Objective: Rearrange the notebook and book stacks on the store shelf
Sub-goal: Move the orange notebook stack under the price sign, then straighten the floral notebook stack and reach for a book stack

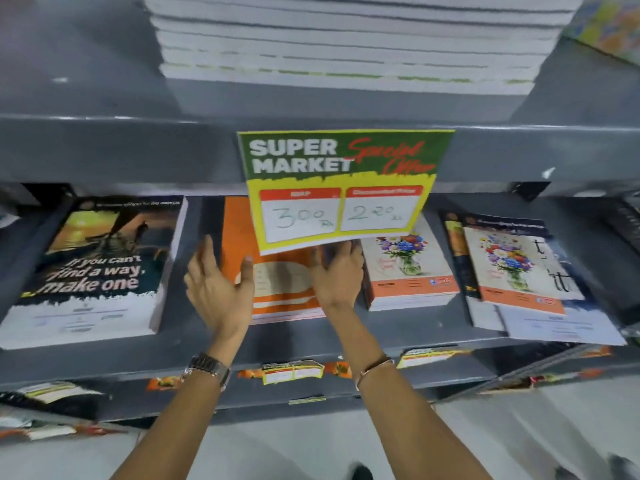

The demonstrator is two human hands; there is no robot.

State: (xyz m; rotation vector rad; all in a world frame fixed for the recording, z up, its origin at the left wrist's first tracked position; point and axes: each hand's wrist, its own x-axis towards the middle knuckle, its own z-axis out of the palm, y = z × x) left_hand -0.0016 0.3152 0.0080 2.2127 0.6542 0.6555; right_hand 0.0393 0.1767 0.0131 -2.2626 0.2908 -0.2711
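Note:
An orange-covered notebook stack (277,289) lies in the middle of the grey shelf (381,332). My left hand (218,289) rests at its left edge, fingers spread and thumb on the cover. At the stack's right edge is my right hand (337,275), fingers flat against the side and partly hidden behind the price sign. Left of them lies a dark stack (93,271) reading "If you can't find a way, make one". To the right sit a flower-vase stack (410,271) and a messier fanned stack (526,275).
A green and yellow "Super Market" price sign (341,188) hangs from the upper shelf edge, covering the back of the orange stack. A tall white stack (349,39) sits on the shelf above. Torn price labels (292,372) line the lower shelf edge. Pale floor lies below.

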